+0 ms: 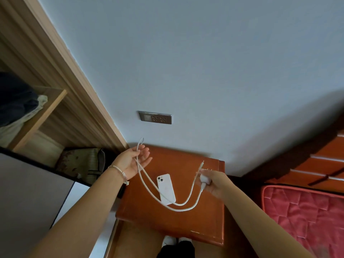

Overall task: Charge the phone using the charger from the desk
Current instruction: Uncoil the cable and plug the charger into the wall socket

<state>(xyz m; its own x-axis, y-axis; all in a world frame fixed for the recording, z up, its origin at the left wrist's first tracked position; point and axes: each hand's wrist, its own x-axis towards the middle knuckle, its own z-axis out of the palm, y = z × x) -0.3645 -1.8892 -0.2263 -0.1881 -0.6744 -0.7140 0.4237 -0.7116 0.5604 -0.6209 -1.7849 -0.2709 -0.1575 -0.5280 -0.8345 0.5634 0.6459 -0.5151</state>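
left hand [134, 162] lies spread, palm up, cable [202, 188] draped across it; right hand [214, 184] grips the charger [205, 179]; the cable sags over the phone [166, 189], face down on the bench [186, 229] below the socket [154, 117]

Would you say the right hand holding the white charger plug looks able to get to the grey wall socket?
Probably yes: the right hand grips the white charger plug, and only bare wall lies between it and the grey wall socket; the white cable hangs slack.

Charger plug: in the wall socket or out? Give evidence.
Out. The right hand holds the plug above the desk; the wall socket's holes are bare.
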